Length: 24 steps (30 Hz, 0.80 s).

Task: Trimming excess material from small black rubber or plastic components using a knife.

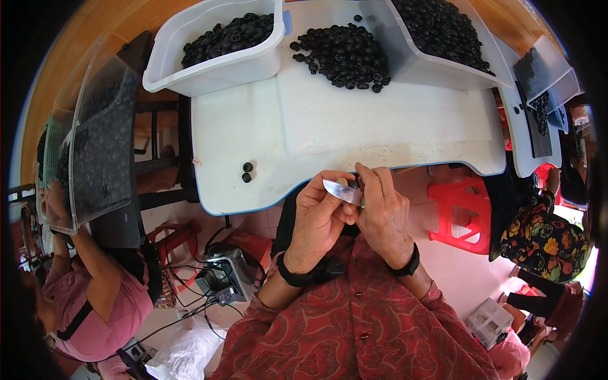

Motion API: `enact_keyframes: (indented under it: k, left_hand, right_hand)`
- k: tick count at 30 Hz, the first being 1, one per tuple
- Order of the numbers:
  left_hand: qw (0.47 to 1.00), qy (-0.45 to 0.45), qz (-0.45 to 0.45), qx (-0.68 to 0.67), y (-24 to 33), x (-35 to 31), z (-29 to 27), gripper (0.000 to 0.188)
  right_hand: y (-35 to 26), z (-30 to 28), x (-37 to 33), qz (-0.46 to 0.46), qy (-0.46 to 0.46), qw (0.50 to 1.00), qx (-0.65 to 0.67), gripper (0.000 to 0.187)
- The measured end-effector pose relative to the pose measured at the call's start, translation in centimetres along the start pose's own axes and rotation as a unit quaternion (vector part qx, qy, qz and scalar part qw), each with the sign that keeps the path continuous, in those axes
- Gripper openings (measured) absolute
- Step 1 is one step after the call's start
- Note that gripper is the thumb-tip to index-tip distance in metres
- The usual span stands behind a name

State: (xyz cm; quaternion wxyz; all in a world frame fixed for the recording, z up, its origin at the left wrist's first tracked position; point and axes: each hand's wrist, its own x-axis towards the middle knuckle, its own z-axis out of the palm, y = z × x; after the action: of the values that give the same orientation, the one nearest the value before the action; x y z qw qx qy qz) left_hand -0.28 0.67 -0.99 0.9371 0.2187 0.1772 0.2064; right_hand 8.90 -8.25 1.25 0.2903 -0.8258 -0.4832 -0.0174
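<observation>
Close in front of my chest, just off the table's near edge, my two hands meet. My right hand (385, 218) is closed around a small knife (342, 192), its handle mostly hidden in the fingers. The shiny blade points left across the fingers of my left hand (315, 212). That left hand is closed too, thumb and fingers pinched around a small black part (357, 182) that shows only as a dark bit between the fingertips. Two black ring-like parts (247, 167) lie on the white table (240, 136), left of my hands.
At the table's far side, a heap of black parts (345, 54) lies between a white tub (218, 81) and a translucent bin (437, 60), both holding more. A red stool (461, 215) stands to the right. People sit on both sides; cables and a metal device (221, 278) are lower left.
</observation>
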Motion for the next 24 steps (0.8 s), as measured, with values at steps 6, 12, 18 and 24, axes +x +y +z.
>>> enact_keyframes:
  k: [6, 12, 18, 24]
  left_hand:
    - [1.0, -0.011, 0.006, -0.016, -0.1, 0.0, -0.1, 0.023]
    - [1.0, -0.008, 0.009, -0.022, -0.2, -0.1, -0.1, 0.023]
    - [0.999, -0.011, 0.017, -0.045, -0.2, -0.3, -0.1, 0.017]
    - [0.998, -0.037, 0.03, -0.032, -0.2, -0.4, 0.2, 0.016]
  right_hand:
    - [0.0, 0.0, 0.0, 0.002, -0.002, 1.0, -0.006, 0.051]
    - [-0.1, -0.1, 0.0, 0.011, -0.016, 1.0, -0.008, 0.048]
    - [0.1, 0.2, -0.1, 0.017, -0.01, 1.0, -0.005, 0.042]
    - [2.1, 0.1, -0.3, 0.103, -0.011, 0.994, 0.026, 0.029]
